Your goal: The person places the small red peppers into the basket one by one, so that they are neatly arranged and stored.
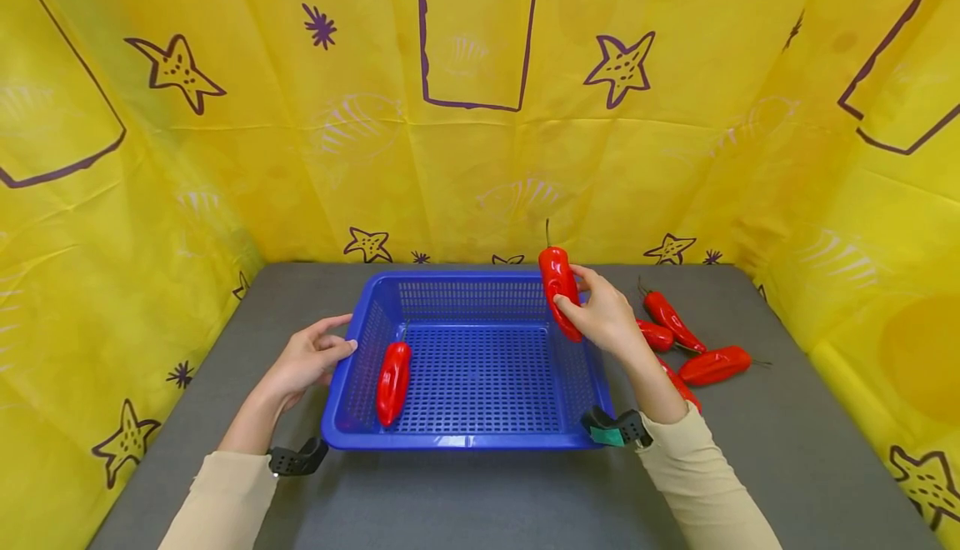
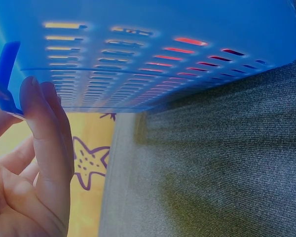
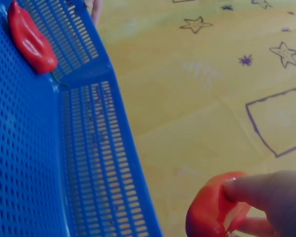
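My left hand [image 1: 306, 360] pinches the left rim of a blue plastic basket [image 1: 465, 442], thumb on the edge and fingers on the outer side. In the left wrist view the fingers [image 2: 44, 118] sit under the rim, beside the slotted wall. Over the basket's back right corner, my right hand [image 1: 606, 313] holds a red pepper [image 1: 557, 273] with its thin stem pointing up. The right wrist view shows the thumb pressed on this pepper [image 3: 207, 207]. Another red pepper [image 1: 393, 383] lies inside the basket along its left wall.
Several red peppers [image 1: 716, 365] lie on the grey table [image 1: 780, 450] right of the basket, some partly behind my right forearm. A yellow patterned cloth [image 1: 480, 167] encloses the table at the back and both sides. Each wrist wears a black strap [image 1: 300, 457].
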Action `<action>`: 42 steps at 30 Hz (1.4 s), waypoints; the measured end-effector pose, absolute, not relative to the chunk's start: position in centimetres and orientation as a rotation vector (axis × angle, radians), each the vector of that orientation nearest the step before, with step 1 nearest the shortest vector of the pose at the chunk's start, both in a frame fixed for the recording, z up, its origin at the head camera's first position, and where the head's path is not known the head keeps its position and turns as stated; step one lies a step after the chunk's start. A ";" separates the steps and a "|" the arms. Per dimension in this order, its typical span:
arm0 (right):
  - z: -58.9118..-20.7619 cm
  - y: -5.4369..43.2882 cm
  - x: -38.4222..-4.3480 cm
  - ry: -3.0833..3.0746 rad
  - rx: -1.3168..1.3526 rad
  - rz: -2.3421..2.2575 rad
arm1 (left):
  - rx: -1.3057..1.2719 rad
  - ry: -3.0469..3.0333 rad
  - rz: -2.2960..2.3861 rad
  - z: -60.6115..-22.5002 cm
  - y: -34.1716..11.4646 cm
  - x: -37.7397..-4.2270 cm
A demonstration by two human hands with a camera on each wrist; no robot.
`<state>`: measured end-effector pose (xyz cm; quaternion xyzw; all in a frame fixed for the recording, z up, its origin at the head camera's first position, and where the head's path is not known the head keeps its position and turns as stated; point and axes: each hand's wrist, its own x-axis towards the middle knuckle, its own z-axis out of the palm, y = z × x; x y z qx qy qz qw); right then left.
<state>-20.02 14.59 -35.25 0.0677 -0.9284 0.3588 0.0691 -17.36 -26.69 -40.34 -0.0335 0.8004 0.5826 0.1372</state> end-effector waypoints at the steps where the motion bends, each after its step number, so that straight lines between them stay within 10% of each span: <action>1: -35.3 14.3 -20.1 -2.796 0.207 1.082 | -0.096 2.314 1.689 -40.3 -26.7 -17.4; 42: -37.0 6.7 -22.9 -2.984 0.344 1.459 | -0.102 2.338 1.661 -40.6 -26.8 -17.5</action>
